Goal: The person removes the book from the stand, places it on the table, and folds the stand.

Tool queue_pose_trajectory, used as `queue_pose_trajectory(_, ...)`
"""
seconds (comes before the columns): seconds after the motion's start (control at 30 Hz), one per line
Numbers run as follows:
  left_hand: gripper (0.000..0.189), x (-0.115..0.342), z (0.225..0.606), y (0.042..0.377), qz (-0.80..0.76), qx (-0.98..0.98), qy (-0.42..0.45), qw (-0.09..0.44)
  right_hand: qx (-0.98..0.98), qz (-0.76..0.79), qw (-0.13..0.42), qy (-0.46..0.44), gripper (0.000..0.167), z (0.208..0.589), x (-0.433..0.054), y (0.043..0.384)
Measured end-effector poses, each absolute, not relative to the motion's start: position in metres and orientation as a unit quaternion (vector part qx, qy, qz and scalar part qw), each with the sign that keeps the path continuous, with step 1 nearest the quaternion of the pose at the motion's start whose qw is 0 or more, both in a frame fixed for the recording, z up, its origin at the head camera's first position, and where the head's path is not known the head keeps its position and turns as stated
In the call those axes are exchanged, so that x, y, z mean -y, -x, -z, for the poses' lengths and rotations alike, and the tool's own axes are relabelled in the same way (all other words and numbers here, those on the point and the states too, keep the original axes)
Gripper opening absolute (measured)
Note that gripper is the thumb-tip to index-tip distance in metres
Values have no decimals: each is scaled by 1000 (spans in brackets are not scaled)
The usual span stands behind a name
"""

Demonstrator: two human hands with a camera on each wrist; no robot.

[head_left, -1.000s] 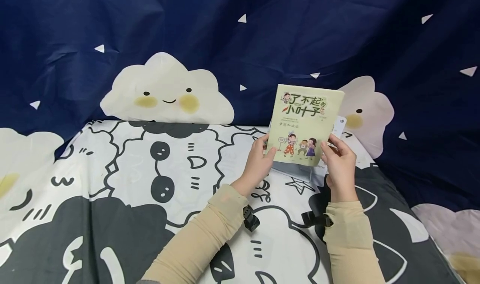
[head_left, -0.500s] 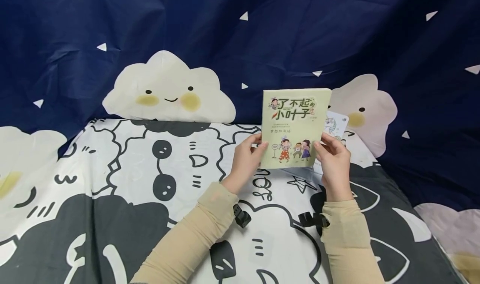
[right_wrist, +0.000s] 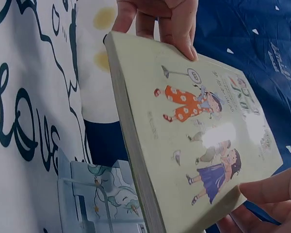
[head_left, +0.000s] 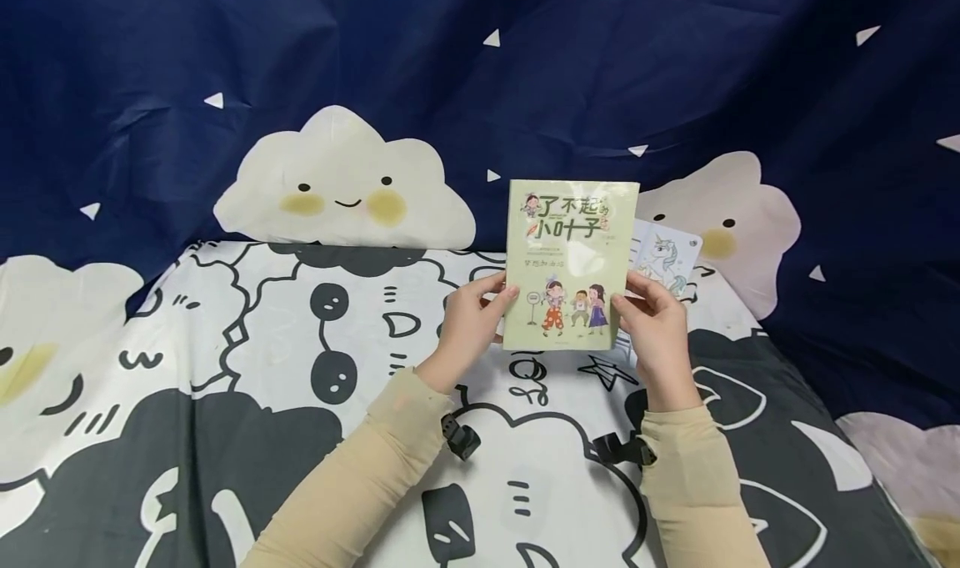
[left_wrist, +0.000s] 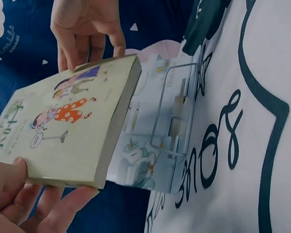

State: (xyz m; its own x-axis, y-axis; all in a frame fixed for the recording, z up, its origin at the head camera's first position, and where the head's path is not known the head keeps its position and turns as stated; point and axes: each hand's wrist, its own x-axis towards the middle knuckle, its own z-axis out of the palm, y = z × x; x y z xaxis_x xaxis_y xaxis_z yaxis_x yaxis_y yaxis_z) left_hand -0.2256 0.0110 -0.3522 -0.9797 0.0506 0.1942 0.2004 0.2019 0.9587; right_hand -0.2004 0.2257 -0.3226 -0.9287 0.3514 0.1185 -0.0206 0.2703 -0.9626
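A thick paperback book with a pale green cover, dark Chinese lettering and cartoon children is held upright, cover toward me. My left hand grips its left edge, thumb on the cover and fingers behind. On the opposite edge my right hand holds it the same way. Behind the book stands a pale blue book stand with a unicorn print and a bent wire holder at its front. In the head view the book hides much of the stand. Page edges show along the book's bottom in the right wrist view.
Black and white cartoon cloth covers the surface under the hands. A dark blue curtain with white triangles and cloud faces hangs behind it. Black camera mounts sit at both wrists.
Both hands have carried the book to the left and slightly down, and straightened it from a tilt. More of the book stand now shows at its right.
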Motion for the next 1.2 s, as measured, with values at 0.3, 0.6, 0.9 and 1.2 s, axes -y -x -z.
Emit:
queue_pose_trajectory(0.3, 38, 13, 352, 220, 633, 771, 69, 31, 768, -617, 143, 94, 37, 326, -213, 201)
queue_pose_trajectory(0.6, 37, 33, 351, 215, 647, 760, 53, 23, 773, -619, 121, 69, 36, 326, -203, 198)
queue_pose_trajectory(0.9, 39, 47, 349, 208, 657, 753, 48, 6, 775, -621, 95, 65, 36, 329, -197, 197)
queue_pose_trajectory(1.2, 36, 51, 342, 204, 677, 734, 51, -6, 766, -637, 77, 45, 38, 326, -200, 196)
